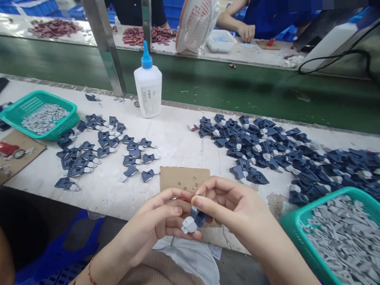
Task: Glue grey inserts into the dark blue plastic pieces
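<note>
A small dark blue plastic part (200, 218) with a light grey end piece (189, 225) is held between my two hands, above my lap at the table's front edge. My right hand (236, 204) pinches its upper side between thumb and fingers. Around its grey end curl the fingers of my left hand (163, 217), supporting it from the left and below. Fingertips of both hands meet at the top of the part, so any smaller piece there is hidden. Just behind lies a cardboard sheet (182, 176) with several tiny metal bits; something red shows partly behind my fingers.
Dark blue parts are spread on the left (79, 160) and heaped on the right (259, 141). Green baskets of grey pieces stand left (71, 121) and right (297, 235). A white bottle (149, 90) with blue nozzle stands behind. Co-workers sit across and at left.
</note>
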`<state>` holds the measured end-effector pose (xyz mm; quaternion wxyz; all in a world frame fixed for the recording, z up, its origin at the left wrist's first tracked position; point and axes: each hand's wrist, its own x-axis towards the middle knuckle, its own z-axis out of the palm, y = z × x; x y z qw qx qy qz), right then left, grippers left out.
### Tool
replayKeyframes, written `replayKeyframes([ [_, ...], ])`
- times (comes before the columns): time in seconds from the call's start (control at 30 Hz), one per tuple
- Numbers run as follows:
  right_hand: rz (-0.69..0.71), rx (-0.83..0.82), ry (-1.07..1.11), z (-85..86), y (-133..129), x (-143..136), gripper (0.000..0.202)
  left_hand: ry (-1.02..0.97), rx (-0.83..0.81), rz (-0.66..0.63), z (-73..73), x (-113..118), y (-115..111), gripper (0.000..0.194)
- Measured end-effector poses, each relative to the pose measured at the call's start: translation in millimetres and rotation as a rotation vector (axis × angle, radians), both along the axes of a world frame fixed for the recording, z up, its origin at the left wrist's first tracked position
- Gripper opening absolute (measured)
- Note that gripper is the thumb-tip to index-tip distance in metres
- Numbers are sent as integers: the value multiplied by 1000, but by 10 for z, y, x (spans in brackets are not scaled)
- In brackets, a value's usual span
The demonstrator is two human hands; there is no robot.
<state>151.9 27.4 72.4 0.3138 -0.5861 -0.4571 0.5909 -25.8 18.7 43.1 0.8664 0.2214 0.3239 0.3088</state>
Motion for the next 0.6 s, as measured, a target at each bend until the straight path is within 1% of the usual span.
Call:
replayKeyframes([
  [0.07,17,2,-17,23,60,-63,35,-14,-10,34,3,-36,34,17],
  [0.23,39,41,-10,38,163,-207,35,-45,38,101,-27,-160,93,20],
  [0.37,47,75,31,21,213,-286,35,-50,39,117,-26,-247,108,20],
  [0.5,67,62,47,1,238,-331,35,-63,39,135,-8,-278,123,20],
  [0.6,50,83,49,-26,237,-353,35,-53,45,136,-6,-298,126,19],
])
